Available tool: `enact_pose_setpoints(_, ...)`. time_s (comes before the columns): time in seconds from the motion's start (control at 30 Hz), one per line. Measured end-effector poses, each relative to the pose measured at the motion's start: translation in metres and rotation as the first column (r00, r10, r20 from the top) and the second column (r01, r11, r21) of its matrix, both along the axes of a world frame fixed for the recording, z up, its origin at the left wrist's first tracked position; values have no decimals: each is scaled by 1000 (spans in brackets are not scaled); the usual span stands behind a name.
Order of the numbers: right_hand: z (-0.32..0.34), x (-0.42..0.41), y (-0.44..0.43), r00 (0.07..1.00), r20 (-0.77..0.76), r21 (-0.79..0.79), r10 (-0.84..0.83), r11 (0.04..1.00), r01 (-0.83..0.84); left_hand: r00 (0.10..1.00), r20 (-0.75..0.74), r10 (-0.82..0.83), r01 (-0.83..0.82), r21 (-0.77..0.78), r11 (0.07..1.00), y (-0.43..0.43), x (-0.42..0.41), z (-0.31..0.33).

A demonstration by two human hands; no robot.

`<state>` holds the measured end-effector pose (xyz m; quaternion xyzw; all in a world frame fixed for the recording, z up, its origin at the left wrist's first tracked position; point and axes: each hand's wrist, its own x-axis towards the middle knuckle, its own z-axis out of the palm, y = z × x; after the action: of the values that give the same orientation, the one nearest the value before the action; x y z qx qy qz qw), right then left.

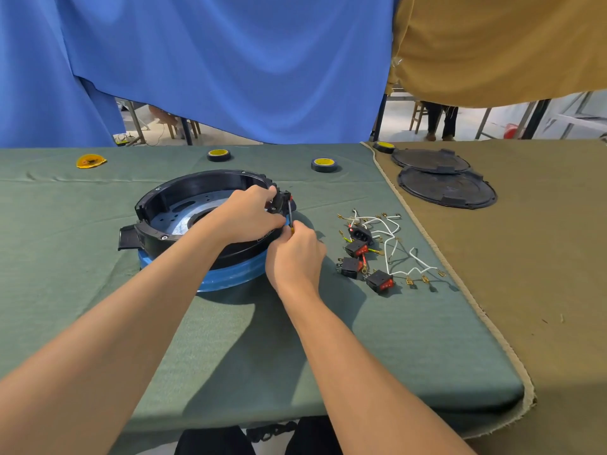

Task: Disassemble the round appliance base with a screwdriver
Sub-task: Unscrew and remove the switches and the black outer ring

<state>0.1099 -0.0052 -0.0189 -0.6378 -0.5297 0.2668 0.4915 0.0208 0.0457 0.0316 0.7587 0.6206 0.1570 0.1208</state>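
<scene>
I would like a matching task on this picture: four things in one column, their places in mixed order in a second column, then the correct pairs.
Things
1. round black plastic appliance base
2. small screwdriver with blue and yellow handle
3. black rocker switches with red buttons
4. two flat black round covers

Places
a. on the brown cloth
b. in the right hand
c. on a blue ring on the green cloth
d. loose on the green cloth, right of the base

Pairs: 1-c, 2-b, 3-d, 4-a
</scene>
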Motion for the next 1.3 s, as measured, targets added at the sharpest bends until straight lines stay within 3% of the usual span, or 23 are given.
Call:
enact_pose_setpoints(0.5,-1,2,1,999,-8,-91,49,995,-49,1000,5,4,-4,0,1000,0,0,1)
enact_pose_setpoints(0.57,-2,5,1,999,-11,-54,45,997,-45,1000,17,5,-5,-2,1000,0,-1,0)
enact_pose_setpoints(0.7,8,19,6,996,-89,165,-1,986,15,999,54,0,0,-9,1000,-1,-6,-1)
enact_pose_setpoints(0.83,23,45,35,984,-123,151,126,983,-107,997,66,-33,33,0,999,-3,-11,-1)
enact_pose_setpoints(1.03,30,64,66,937,167,95,307,941,-325,996,46,-74,73,4,997,-5,-21,0)
enact_pose_setpoints(1.3,29,59,74,888,281,112,364,906,-407,995,10,-98,98,52,994,-4,-29,-3)
